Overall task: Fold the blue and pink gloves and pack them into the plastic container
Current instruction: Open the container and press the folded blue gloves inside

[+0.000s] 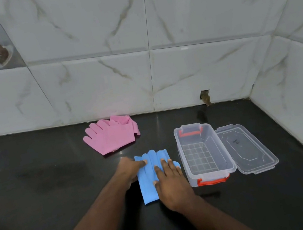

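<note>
The blue gloves (148, 178) lie flat on the black counter, fingers pointing away from me. My left hand (131, 171) grips their left edge near the fingers. My right hand (172, 184) presses flat on their right side, fingers spread. The pink gloves (110, 136) lie in a loose pile near the back wall, untouched. The clear plastic container (219, 151) with orange latches stands open and empty just right of the blue gloves.
The container's clear lid (248, 150) lies on the black counter (37, 185) against the container's right side. Tiled walls close off the back and the right. A small hole shows in the back wall tile (205, 97).
</note>
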{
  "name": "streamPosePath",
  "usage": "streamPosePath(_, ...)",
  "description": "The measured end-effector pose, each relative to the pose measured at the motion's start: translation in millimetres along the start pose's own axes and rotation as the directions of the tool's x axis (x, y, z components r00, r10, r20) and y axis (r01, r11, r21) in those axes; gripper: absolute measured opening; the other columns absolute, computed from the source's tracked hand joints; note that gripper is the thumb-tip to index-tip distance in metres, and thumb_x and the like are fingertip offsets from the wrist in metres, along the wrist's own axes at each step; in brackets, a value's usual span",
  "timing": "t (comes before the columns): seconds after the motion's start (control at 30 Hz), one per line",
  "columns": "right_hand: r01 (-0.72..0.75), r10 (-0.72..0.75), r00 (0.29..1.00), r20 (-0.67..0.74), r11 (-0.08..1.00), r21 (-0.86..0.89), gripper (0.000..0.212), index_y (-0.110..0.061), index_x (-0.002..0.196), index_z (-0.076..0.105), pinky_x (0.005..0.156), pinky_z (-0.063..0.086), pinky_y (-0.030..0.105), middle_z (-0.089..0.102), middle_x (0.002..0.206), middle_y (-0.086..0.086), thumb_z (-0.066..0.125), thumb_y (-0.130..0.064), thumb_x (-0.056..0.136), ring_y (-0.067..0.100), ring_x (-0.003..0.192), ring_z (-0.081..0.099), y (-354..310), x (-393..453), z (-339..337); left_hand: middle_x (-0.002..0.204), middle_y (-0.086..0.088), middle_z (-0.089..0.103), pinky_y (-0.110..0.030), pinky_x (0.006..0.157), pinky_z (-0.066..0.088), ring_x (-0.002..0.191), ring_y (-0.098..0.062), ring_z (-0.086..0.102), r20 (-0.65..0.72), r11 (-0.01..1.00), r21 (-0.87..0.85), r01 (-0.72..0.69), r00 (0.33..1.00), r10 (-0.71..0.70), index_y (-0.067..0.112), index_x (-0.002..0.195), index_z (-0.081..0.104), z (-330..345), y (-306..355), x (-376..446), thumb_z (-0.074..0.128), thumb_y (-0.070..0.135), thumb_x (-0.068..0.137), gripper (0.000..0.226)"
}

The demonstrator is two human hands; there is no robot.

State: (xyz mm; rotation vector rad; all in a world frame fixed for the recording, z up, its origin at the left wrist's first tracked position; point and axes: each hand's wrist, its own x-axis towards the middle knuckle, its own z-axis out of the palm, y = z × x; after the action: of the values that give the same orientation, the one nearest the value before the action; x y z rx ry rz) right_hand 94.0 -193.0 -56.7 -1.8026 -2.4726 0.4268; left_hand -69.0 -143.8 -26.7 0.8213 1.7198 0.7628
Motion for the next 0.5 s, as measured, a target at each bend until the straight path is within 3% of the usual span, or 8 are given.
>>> streamPosePath(0.13, -0.016, 0.016, 1.000, -0.006, 1.000, -0.019, 0.059, -0.023, 0.158, 0.006, 0.112, -0.015, 0.035, -0.008, 0.165, 0.004, 0.019, -0.045, 0.105, 0.024, 0.152, -0.011, 0.7, 0.9, 3.6, 0.098, -0.012, 0.077, -0.041, 0.084, 0.061, 0.089, -0.026, 0.075, 0.090, 0.996, -0.082, 0.035, 0.996, -0.027, -0.001, 0.103, 0.070, 0.2, 5.0, -0.2, 0.079, 0.015, 0.084, 0.026)
streamPosePath(0.2, -0.015, 0.015, 1.000, -0.003, 0.999, -0.029, 0.066, -0.023, 0.158, 0.006, 0.111, -0.016, 0.035, -0.008, 0.165, 0.004, 0.003, -0.054, 0.099, 0.024, 0.152, -0.011, 0.4, 1.1, 6.4, 0.099, -0.011, 0.077, -0.045, 0.089, 0.060, 0.091, -0.026, 0.075, 0.113, 0.998, -0.064, -0.013, 0.993, 0.020, 0.002, 0.101, 0.071, 1.2, 2.4, -0.9, 0.078, 0.019, 0.086, 0.024)
streamPosePath(0.27, -0.004, 0.004, 1.000, -0.019, 1.000, -0.016, 0.087, -0.022, 0.157, 0.007, 0.111, -0.017, 0.035, -0.005, 0.166, 0.005, -0.016, -0.064, 0.084, 0.025, 0.152, -0.009, 0.5, -0.5, 7.7, 0.098, -0.010, 0.077, -0.044, 0.087, 0.060, 0.091, -0.027, 0.074, 0.089, 0.992, -0.046, -0.113, 0.989, 0.117, 0.006, 0.101, 0.071, 6.7, -3.0, -4.7, 0.074, 0.023, 0.089, 0.021)
streamPosePath(0.4, -0.005, 0.006, 0.999, -0.053, 1.000, 0.030, 0.065, -0.019, 0.157, 0.014, 0.112, -0.015, 0.033, -0.001, 0.166, 0.004, 0.012, -0.049, 0.099, 0.024, 0.152, -0.008, -0.2, -3.8, 6.4, 0.098, -0.010, 0.071, -0.039, 0.077, 0.058, 0.088, -0.024, 0.069, -0.046, 0.952, -0.068, -0.298, 0.954, 0.296, 0.010, 0.100, 0.063, 20.6, -15.0, -15.9, 0.069, 0.023, 0.093, 0.016)
streamPosePath(0.5, 0.018, -0.012, 0.995, -0.099, 0.998, 0.067, 0.067, -0.017, 0.156, 0.019, 0.113, -0.015, 0.031, 0.002, 0.166, 0.004, 0.011, -0.047, 0.097, 0.023, 0.152, -0.006, 0.1, -9.1, 5.1, 0.098, -0.011, 0.068, -0.032, 0.070, 0.055, 0.081, -0.016, 0.064, -0.075, 0.924, -0.052, -0.378, 0.924, 0.374, 0.009, 0.099, 0.057, 24.4, -13.5, -24.8, 0.064, 0.023, 0.096, 0.017)
